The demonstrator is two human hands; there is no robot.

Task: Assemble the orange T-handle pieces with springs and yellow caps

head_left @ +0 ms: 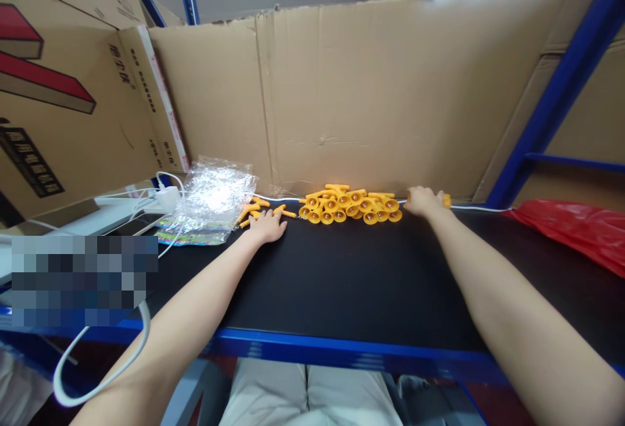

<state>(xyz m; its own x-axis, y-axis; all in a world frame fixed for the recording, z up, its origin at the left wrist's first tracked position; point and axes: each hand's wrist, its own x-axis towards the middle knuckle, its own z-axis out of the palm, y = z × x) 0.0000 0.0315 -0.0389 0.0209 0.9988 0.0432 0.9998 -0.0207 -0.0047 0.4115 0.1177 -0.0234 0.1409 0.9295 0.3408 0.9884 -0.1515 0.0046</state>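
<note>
My left hand (pixel 268 226) lies palm down at the back left of the black tabletop, its fingers spread over several thin yellow ridged pieces (pixel 254 208). Some fine chain seems to hang from these pieces. Between my hands sits a stacked pile of yellow horn-shaped parts (pixel 339 204), their round flared mouths facing me. To the right of the pile, my right hand (pixel 426 200) is closed around something yellow. One yellow end (pixel 446 200) sticks out beyond its fingers; the rest is hidden.
A clear plastic bag (pixel 217 185) lies left of my left hand, beside a white plug with cables (pixel 168 199). A red plastic bag (pixel 571 227) rests at the right. Cardboard (pixel 371 87) walls the back; a blue metal edge (pixel 342 344) runs along the front.
</note>
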